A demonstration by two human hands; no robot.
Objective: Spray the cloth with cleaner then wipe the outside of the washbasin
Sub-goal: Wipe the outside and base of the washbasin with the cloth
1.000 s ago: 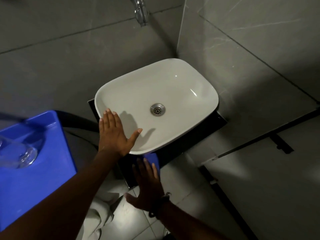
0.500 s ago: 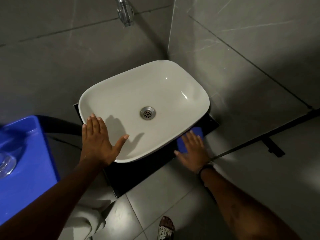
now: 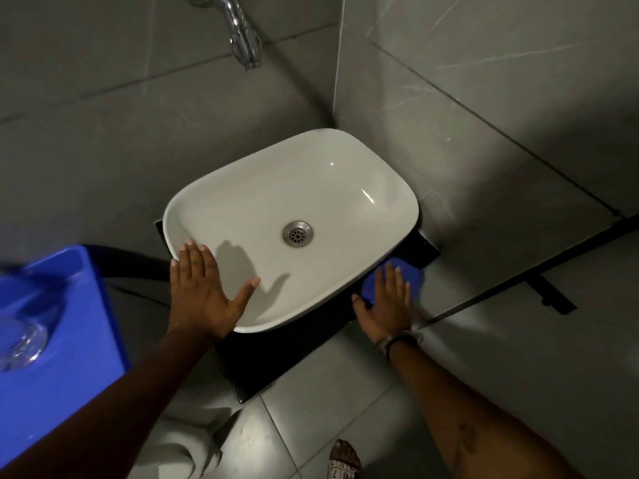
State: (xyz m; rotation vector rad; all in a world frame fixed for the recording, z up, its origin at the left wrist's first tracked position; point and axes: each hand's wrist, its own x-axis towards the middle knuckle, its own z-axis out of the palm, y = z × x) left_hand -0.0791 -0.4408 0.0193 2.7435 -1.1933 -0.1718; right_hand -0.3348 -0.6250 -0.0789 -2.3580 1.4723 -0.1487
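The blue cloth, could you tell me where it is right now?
The blue cloth lies under the right hand, pressed against the washbasin outer wall near its front-right corner.

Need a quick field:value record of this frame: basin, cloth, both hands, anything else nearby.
washbasin: white washbasin, empty, on a black counter in a tiled corner
drain: metal drain, open
tap: chrome tap on the wall above the basin
cloth: blue cloth, against the basin's outer right-front side
right hand: right hand flat on the cloth, fingers spread
left hand: left hand flat on the basin's front-left rim
other: blue plastic bin at left, sandalled foot below
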